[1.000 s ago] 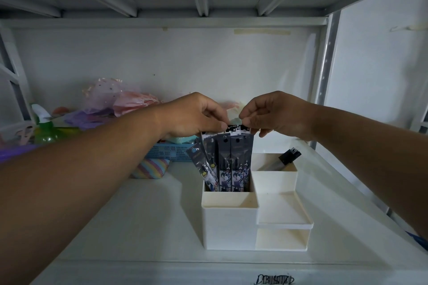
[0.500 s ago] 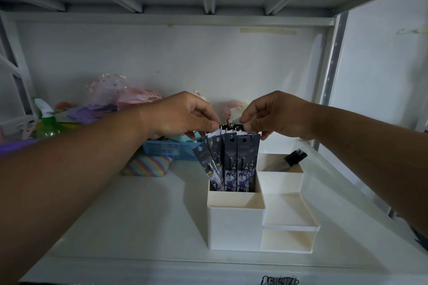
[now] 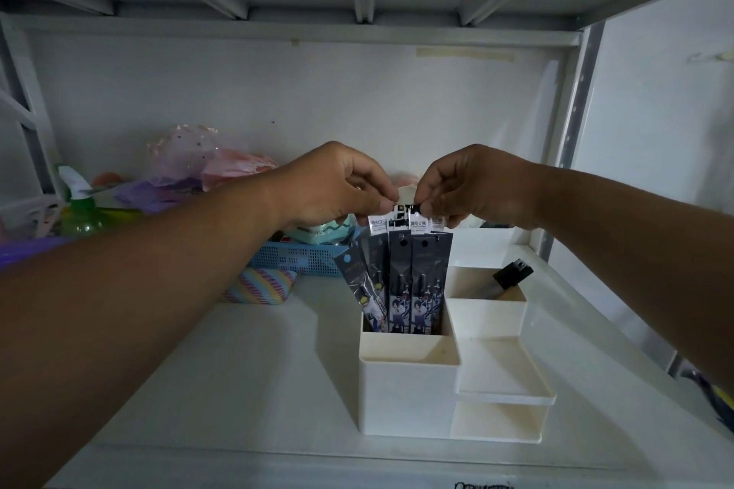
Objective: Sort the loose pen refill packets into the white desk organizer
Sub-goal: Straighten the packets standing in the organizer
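- We pinch the top headers of the pen refill packets (image 3: 411,274) with both hands: the left hand (image 3: 335,187) grips the left end of the bunch between thumb and fingers, and the right hand (image 3: 472,187) grips the right end the same way.
- Holding them by the tops keeps the bunch upright and together, we judge, so the lower ends can drop straight down.
- The packets stand in the tall far-left compartment of the white desk organizer (image 3: 409,393); one at the left leans outward, away from the rest.
- The near-left compartment looks empty, so the bunch sits behind its divider.
- A dark pen-like item (image 3: 510,278) leans in the far-right compartment, well apart from our fingers.
- A blue basket (image 3: 294,259) and a striped pouch (image 3: 260,286) lie to the left, beside the organizer.
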